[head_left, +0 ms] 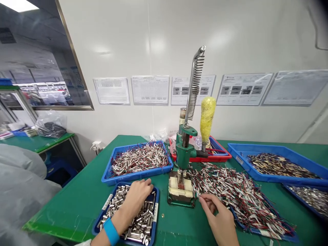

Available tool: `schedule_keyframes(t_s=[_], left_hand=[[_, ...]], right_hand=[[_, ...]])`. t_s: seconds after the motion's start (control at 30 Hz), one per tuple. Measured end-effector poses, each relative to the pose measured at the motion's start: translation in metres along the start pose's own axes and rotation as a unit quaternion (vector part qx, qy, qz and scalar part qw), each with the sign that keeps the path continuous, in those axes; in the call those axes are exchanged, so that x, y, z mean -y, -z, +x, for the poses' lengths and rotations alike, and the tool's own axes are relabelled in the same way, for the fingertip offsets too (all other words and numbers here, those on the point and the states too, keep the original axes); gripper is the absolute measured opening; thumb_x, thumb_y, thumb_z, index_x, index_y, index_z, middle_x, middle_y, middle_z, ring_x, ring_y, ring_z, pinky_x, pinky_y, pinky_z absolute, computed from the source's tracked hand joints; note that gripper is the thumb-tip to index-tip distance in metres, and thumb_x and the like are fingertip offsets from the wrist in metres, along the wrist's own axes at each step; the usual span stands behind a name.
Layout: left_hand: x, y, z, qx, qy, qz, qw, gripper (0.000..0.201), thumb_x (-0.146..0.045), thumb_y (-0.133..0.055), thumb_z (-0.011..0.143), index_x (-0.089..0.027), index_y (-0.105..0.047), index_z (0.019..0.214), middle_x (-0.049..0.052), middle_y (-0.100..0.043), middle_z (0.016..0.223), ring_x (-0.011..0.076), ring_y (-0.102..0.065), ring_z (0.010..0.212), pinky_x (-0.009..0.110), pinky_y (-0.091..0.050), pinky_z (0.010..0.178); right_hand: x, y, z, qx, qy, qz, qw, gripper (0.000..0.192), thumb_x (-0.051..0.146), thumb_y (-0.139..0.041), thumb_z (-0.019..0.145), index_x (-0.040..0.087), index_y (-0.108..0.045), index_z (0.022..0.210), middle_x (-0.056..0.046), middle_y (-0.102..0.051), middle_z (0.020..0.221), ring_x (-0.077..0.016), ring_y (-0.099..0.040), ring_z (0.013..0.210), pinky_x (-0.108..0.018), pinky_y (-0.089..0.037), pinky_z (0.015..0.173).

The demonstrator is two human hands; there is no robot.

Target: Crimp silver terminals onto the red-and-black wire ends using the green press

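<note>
Metal cylinders [140, 227] below left hand [138, 193], grip hidden, can't tell, right hand [217, 212] pinched, hold unclear

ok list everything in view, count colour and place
table: 1, green, centre
press: 1, green, on table
large trays: 5, blue, around press
smaller tray: 1, red, behind press
cylinders: many, silvery, nearest left tray
wired parts: many, white and red, both sides of press
slim parts: many, gold and dark, back right
small parts: many, silvery, right edge
sheets: 5, white, wall
window: 1, silvery frame, upper left
bag: 1, clear, far left
person's sleeve: 1, grey, left edge
left hand: 1, blue wristband, over cylinders
right hand: 1, bare, right of press
</note>
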State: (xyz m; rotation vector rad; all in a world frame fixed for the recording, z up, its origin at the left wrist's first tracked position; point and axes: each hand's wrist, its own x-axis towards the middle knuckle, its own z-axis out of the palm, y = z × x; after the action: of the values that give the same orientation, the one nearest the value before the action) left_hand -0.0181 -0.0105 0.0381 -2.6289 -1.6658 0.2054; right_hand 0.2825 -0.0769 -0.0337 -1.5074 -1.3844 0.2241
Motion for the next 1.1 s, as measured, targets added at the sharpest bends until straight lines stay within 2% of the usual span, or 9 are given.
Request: schedule_keyframes(t_s=[0.2,0.3,0.4,0.5,0.57,0.7,0.8,0.93,1.1], left_hand=[[0.0,0.0,-0.001,-0.015,0.006,-0.01,1.0,0.026,-0.007,-0.049,0.092,-0.02,-0.07,0.098,0.008,-0.071,0.108,0.0261,-0.068,0.098,0.032,-0.046,0.074],[0.0,0.009,-0.003,-0.074,0.015,-0.134,0.988,0.023,-0.014,-0.046,0.096,-0.023,-0.067,0.095,0.003,-0.071,0.099,0.0208,-0.067,0.089,0.029,-0.044,0.074],[-0.005,0.018,0.0,-0.136,0.016,-0.37,0.919,0.017,-0.026,-0.049,0.095,-0.023,-0.065,0.09,0.001,-0.072,0.087,0.0188,-0.065,0.079,0.027,-0.044,0.071],[-0.017,0.023,0.013,-0.123,0.058,-0.543,0.829,0.019,-0.03,-0.056,0.086,-0.019,-0.07,0.094,0.002,-0.072,0.076,0.0179,-0.063,0.066,0.027,-0.045,0.061],[-0.028,0.026,0.024,-0.106,0.071,-0.618,0.776,0.026,-0.033,-0.063,0.08,-0.014,-0.073,0.096,0.002,-0.071,0.071,0.0171,-0.062,0.061,0.027,-0.047,0.059],[-0.048,0.035,0.043,-0.11,0.061,-0.711,0.692,0.03,-0.036,-0.077,0.07,-0.011,-0.075,0.086,0.005,-0.073,0.069,0.0177,-0.066,0.066,0.03,-0.054,0.07],[-0.06,0.036,0.055,-0.132,0.053,-0.743,0.654,0.028,-0.034,-0.081,0.067,-0.013,-0.072,0.083,0.005,-0.073,0.069,0.0181,-0.068,0.067,0.031,-0.056,0.071],[-0.071,0.025,0.069,-0.176,0.029,-0.764,0.62,0.027,-0.038,-0.081,0.072,-0.016,-0.068,0.081,0.005,-0.073,0.081,0.0173,-0.07,0.071,0.029,-0.056,0.072],[-0.081,0.008,0.078,-0.191,0.053,-0.778,0.596,0.032,-0.041,-0.082,0.074,-0.02,-0.059,0.082,0.002,-0.072,0.092,0.0095,-0.059,0.059,0.022,-0.044,0.055]], right_hand=[[0.046,-0.035,0.023,0.028,-0.023,0.085,0.996,0.05,0.068,-0.056,0.089,0.022,-0.07,0.075,0.0,-0.062,0.06,-0.0137,-0.053,0.052,-0.023,-0.044,0.05],[0.054,-0.054,0.034,0.011,-0.047,0.12,0.992,0.047,0.065,-0.057,0.09,0.022,-0.066,0.073,0.0,-0.064,0.062,-0.0145,-0.055,0.055,-0.023,-0.044,0.053],[0.053,-0.068,0.036,-0.009,-0.073,0.103,0.992,0.046,0.063,-0.056,0.09,0.023,-0.059,0.068,0.001,-0.061,0.057,-0.0145,-0.054,0.052,-0.023,-0.042,0.052],[0.045,-0.073,0.031,-0.007,-0.062,0.028,0.998,0.042,0.059,-0.055,0.092,0.024,-0.058,0.069,0.002,-0.061,0.057,-0.0145,-0.054,0.051,-0.024,-0.037,0.051],[0.038,-0.074,0.027,-0.01,-0.033,-0.018,0.999,0.041,0.058,-0.053,0.093,0.025,-0.059,0.07,0.001,-0.064,0.061,-0.0152,-0.057,0.054,-0.024,-0.037,0.054],[0.029,-0.079,0.021,-0.028,-0.002,-0.053,0.998,0.046,0.06,-0.046,0.097,0.025,-0.06,0.07,-0.002,-0.068,0.069,-0.0183,-0.063,0.065,-0.025,-0.041,0.061],[0.024,-0.085,0.02,-0.033,0.003,-0.046,0.998,0.05,0.063,-0.044,0.098,0.024,-0.062,0.073,-0.003,-0.068,0.072,-0.019,-0.065,0.068,-0.026,-0.043,0.062],[0.019,-0.088,0.019,-0.034,0.019,-0.025,0.999,0.051,0.063,-0.043,0.099,0.024,-0.063,0.073,-0.003,-0.068,0.072,-0.0179,-0.065,0.065,-0.026,-0.045,0.061],[0.019,-0.089,0.021,-0.045,0.03,-0.01,0.998,0.05,0.062,-0.045,0.099,0.024,-0.062,0.071,-0.003,-0.067,0.07,-0.0177,-0.066,0.064,-0.026,-0.047,0.06]])
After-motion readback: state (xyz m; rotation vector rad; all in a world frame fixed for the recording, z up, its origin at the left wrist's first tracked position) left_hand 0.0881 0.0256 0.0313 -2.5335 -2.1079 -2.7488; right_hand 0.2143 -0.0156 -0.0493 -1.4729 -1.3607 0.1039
